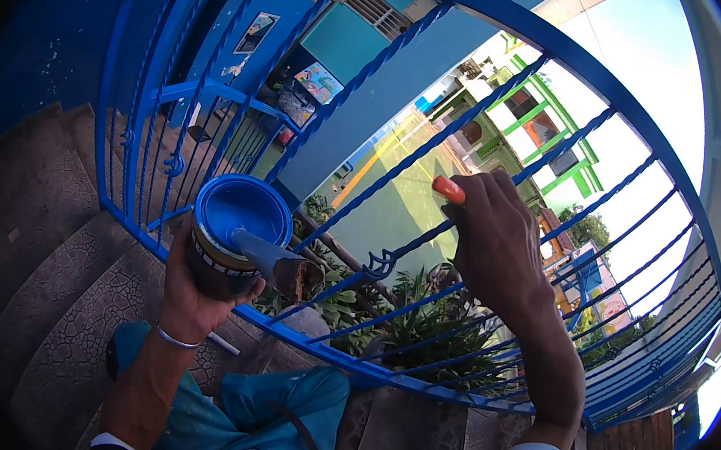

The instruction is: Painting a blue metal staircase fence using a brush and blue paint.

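My left hand is wrapped round a paint can from below and the side. Blue paint coats the inside of the can and its rim. A grey-blue tube-like piece lies across the can's near right rim, its brown, ragged end sticking out; its kind is unclear. Raised at the railing, my right hand is closed round an orange handle. Only the handle's orange end shows; the rest is hidden by my fingers. The hand is in front of the railing's blue twisted bars.
Stone-patterned steps curve down on the left beside a blue wall. Green plants grow behind the bars, with a courtyard beyond. My teal-clad legs are below. A white stick lies near the can.
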`<state>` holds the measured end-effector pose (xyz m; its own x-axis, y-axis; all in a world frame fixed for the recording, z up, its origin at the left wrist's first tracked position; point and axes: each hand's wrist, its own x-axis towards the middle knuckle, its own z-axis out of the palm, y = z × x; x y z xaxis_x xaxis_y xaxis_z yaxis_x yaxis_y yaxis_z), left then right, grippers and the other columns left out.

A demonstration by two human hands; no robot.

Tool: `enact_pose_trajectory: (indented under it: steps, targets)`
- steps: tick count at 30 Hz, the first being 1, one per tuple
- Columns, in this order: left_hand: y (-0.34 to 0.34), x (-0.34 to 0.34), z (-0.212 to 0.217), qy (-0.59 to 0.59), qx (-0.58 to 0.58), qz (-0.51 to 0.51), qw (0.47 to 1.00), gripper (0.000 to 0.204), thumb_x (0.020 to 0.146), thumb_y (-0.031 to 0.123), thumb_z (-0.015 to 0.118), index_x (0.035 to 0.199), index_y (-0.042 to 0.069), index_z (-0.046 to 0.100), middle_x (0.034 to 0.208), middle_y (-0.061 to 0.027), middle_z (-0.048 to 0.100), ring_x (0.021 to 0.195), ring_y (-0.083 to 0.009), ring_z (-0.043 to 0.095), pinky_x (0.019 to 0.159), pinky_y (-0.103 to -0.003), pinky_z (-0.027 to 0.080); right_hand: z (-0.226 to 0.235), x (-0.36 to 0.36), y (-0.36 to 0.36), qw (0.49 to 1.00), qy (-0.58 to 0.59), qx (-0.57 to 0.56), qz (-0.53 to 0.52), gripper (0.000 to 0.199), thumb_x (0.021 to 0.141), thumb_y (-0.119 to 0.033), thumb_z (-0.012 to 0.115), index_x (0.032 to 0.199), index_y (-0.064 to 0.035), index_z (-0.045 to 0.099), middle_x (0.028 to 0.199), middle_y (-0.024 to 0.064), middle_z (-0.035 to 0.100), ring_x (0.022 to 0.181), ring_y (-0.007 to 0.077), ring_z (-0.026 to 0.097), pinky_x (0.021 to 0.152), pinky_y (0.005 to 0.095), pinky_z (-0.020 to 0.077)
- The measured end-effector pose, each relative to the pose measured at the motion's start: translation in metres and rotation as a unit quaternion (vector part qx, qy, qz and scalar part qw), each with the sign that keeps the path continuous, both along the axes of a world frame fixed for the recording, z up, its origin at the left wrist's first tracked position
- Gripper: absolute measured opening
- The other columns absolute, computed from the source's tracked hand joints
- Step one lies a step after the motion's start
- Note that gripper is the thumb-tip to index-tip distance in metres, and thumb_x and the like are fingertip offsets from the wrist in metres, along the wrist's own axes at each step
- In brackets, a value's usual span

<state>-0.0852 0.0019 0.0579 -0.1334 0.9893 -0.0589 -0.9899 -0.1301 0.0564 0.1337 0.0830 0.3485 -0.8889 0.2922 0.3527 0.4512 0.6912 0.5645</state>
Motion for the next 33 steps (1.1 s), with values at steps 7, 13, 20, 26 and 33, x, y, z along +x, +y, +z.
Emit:
enact_pose_trajectory:
  steps: [7,13,20,26,33]
  targets:
    - [-0.002,-0.005,-0.003,0.001,0.007,0.007,1.0,0.069,0.096,0.07,0.052,0.148,0.025,0.05,0.143,-0.0163,0.056,0.126,-0.0375,0.059,0.091,-0.06,0.052,0.042,-0.004,0.04,0.952,-0.106,0.277,-0.072,0.01,0.087,-0.011,0.067,0.096,-0.0112,0.067,0.094,0.0068,0.061,0.103,0.0247,0.061,0.087,0.0413,0.0496]
    - [-0.008,-0.008,-0.001,-0.006,-0.021,0.017,1.0,0.07,0.097,0.072,0.048,0.149,0.025,0.049,0.144,-0.0158,0.056,0.124,-0.037,0.06,0.091,-0.059,0.053,-0.029,0.0,0.025,0.974,-0.147,0.172,-0.015,0.007,0.086,-0.013,0.066,0.091,-0.0084,0.064,0.083,0.0066,0.057,0.087,0.024,0.058,0.072,0.0402,0.0459]
    - [-0.007,-0.007,-0.007,0.03,0.021,0.039,0.999,0.071,0.098,0.072,0.046,0.149,0.023,0.049,0.143,-0.0162,0.057,0.125,-0.0362,0.06,0.089,-0.058,0.055,-0.018,-0.018,-0.001,0.997,-0.016,0.064,-0.033,0.014,0.089,-0.01,0.069,0.101,-0.0067,0.063,0.089,0.0066,0.06,0.088,0.0252,0.059,0.073,0.0415,0.0494]
    - [-0.008,-0.008,-0.008,0.017,0.02,0.043,0.999,0.071,0.098,0.072,0.046,0.149,0.023,0.049,0.144,-0.0164,0.056,0.126,-0.0364,0.059,0.091,-0.059,0.054,-0.017,-0.007,0.035,0.959,-0.109,0.261,-0.01,0.012,0.085,-0.013,0.067,0.096,-0.0104,0.062,0.087,0.0057,0.057,0.091,0.0239,0.057,0.077,0.0398,0.0438]
    - [-0.008,-0.008,-0.006,0.014,0.009,0.04,0.999,0.072,0.097,0.072,0.048,0.15,0.024,0.049,0.145,-0.0157,0.056,0.128,-0.0361,0.058,0.093,-0.061,0.053,-0.07,0.004,0.009,0.991,-0.126,0.054,0.015,0.015,0.085,-0.017,0.068,0.097,-0.0106,0.063,0.088,0.0038,0.058,0.088,0.0221,0.058,0.071,0.0371,0.0462]
